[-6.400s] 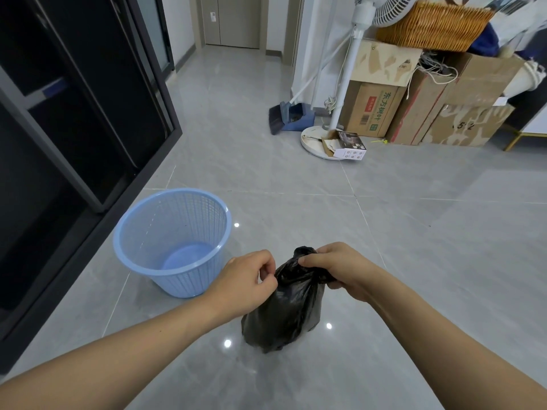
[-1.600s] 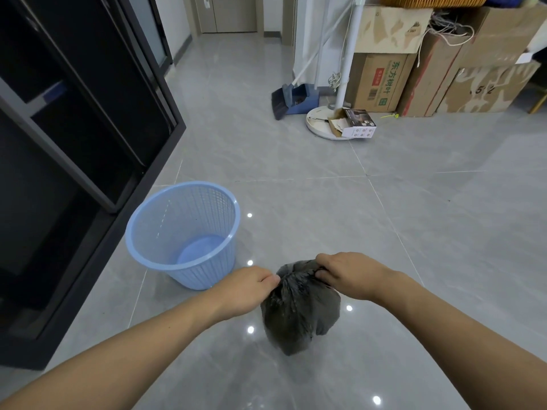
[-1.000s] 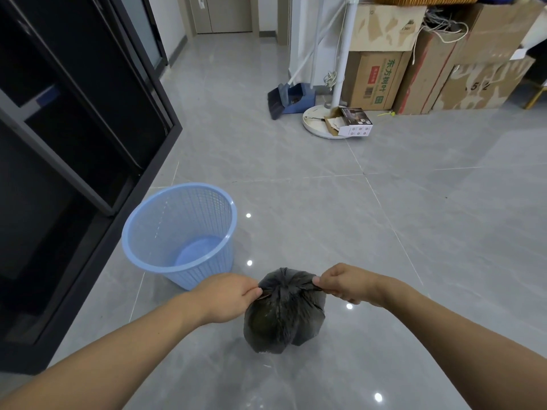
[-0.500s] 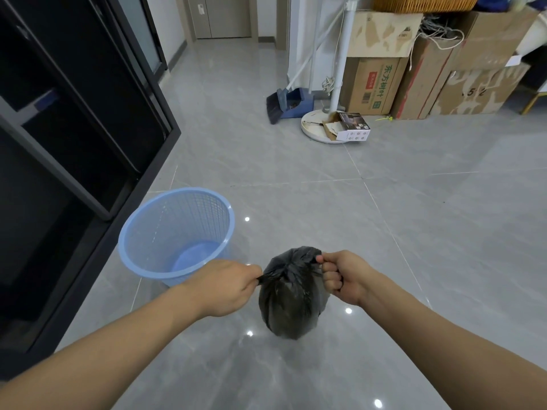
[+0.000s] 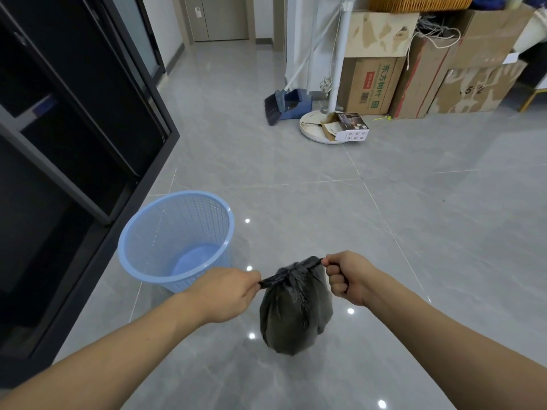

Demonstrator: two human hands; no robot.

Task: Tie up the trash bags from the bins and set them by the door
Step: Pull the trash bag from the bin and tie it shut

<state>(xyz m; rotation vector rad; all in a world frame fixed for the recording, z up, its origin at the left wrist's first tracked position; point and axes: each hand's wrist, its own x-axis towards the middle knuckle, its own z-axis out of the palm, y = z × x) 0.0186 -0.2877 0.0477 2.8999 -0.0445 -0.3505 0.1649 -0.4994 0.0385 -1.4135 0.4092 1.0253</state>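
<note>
A small black trash bag [image 5: 294,312] hangs just above the grey tiled floor between my hands, its neck gathered into a knot. My left hand [image 5: 228,291] pinches the left end of the bag's neck, and my right hand [image 5: 346,276] grips the right end in a fist; the two ends are stretched apart and taut. A light blue mesh bin [image 5: 174,241] stands to the left of the bag with no liner in it. A door [image 5: 219,17] is at the far end of the hallway.
Black-framed glass cabinets [image 5: 74,128] line the left side. Far ahead stand a fan's round base [image 5: 318,131] with a small box on it, a blue dustpan with broom [image 5: 288,105], and stacked cardboard boxes [image 5: 414,69]. Grey floor tiles lie between them and the bag.
Both hands have worked the bag's neck into a knot, then pulled its ends apart sideways. The bag has lifted slightly off the floor. The camera view has tilted a little.
</note>
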